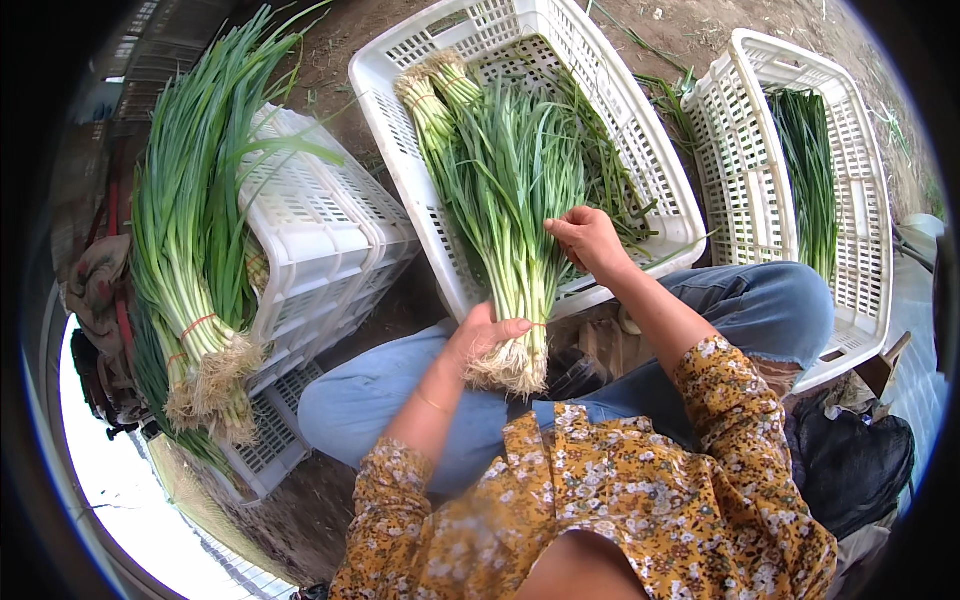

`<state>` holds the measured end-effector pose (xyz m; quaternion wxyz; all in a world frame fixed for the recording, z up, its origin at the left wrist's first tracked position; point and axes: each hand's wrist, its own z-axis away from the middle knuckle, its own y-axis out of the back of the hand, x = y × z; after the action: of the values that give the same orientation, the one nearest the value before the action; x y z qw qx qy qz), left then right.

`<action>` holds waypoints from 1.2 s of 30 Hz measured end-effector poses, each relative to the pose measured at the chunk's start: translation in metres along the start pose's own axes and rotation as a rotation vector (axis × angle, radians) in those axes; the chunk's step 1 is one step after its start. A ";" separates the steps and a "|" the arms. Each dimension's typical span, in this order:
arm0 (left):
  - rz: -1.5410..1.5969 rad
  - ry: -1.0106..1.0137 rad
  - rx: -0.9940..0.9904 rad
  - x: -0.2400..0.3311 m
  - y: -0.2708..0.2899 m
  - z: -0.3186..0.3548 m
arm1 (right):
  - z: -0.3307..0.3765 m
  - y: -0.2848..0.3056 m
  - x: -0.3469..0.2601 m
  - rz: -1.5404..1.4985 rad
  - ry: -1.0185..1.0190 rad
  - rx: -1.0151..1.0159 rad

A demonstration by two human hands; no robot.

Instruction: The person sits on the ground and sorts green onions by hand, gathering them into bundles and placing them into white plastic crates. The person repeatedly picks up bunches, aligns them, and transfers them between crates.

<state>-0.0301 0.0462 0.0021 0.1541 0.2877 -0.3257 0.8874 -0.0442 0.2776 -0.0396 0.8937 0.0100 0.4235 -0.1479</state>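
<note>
My left hand (485, 338) is clasping the bundle (515, 190) between lap (375, 400) and crate (612, 75) | right hand (592, 243) pinching beside it, catch unclear | bundles (200, 290) at left looking finished | greens (806, 165) at right probably awaiting me

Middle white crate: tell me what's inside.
The crate holds rooted green bunches at its far left and loose leaves along its right. The bundle in the left hand covers much of its middle; whatever lies beneath cannot be seen.

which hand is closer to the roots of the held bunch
Left. The left hand holds the stems just above the roots; the right hand is farther up, by the leaves.
</note>
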 end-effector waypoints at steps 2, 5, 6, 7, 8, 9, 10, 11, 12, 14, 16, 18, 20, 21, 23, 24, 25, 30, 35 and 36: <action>-0.006 -0.009 -0.024 0.003 -0.001 -0.002 | -0.005 0.003 0.009 -0.025 0.032 0.058; -0.037 -0.094 -0.028 0.006 -0.004 -0.006 | 0.001 0.007 0.012 -0.086 0.026 0.196; -0.036 -0.124 -0.031 0.003 -0.003 -0.008 | 0.005 0.009 0.016 -0.085 0.032 0.246; -0.034 -0.156 -0.032 0.002 -0.002 -0.010 | 0.018 0.007 0.008 -0.028 -0.101 0.223; 0.016 -0.109 -0.029 0.003 -0.002 -0.008 | 0.025 0.007 0.007 0.058 -0.224 0.076; 0.066 -0.059 -0.030 0.008 -0.005 -0.007 | 0.036 0.001 0.007 0.087 -0.279 0.044; 0.115 -0.009 -0.031 0.014 -0.009 -0.005 | 0.043 -0.005 0.007 0.115 -0.334 0.010; 0.130 0.021 -0.043 0.020 -0.014 -0.003 | 0.042 -0.004 0.007 0.036 -0.330 -0.083; 0.119 0.019 -0.093 0.017 -0.009 -0.005 | 0.041 -0.004 0.006 -0.041 -0.323 -0.179; 0.095 0.025 -0.195 0.007 0.006 -0.018 | 0.041 -0.007 0.009 -0.139 -0.233 -0.214; 0.130 0.130 -0.049 0.013 0.002 -0.024 | 0.043 -0.013 0.014 -0.123 -0.098 -0.123; 0.077 0.141 0.128 0.018 -0.006 -0.028 | 0.044 -0.017 0.015 -0.058 0.004 -0.067; -0.059 0.006 0.180 0.023 -0.013 -0.026 | 0.041 -0.016 0.018 0.136 0.061 -0.057; -0.082 -0.061 0.202 0.020 -0.012 -0.026 | 0.048 -0.018 0.007 0.008 0.037 -0.075; -0.111 -0.173 0.248 0.016 -0.012 -0.022 | 0.050 -0.016 0.012 -0.168 -0.009 -0.111; -0.083 -0.184 0.242 0.017 -0.014 -0.021 | 0.051 -0.014 0.014 -0.258 -0.032 -0.122; -0.054 -0.194 0.236 0.018 -0.015 -0.020 | 0.051 -0.016 0.016 -0.334 -0.050 -0.118; -0.035 -0.280 0.288 0.007 -0.004 -0.021 | 0.044 -0.014 0.019 -0.395 -0.142 -0.111; -0.030 -0.274 0.294 0.005 -0.003 -0.018 | 0.033 -0.003 0.022 -0.433 -0.088 0.228; -0.042 -0.268 0.291 0.005 -0.004 -0.018 | 0.027 0.001 0.019 -0.494 -0.035 0.286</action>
<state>-0.0396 0.0612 -0.0044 0.0849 0.4292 -0.2055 0.8754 -0.0126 0.2696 -0.0365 0.8272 0.0301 0.3727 -0.4195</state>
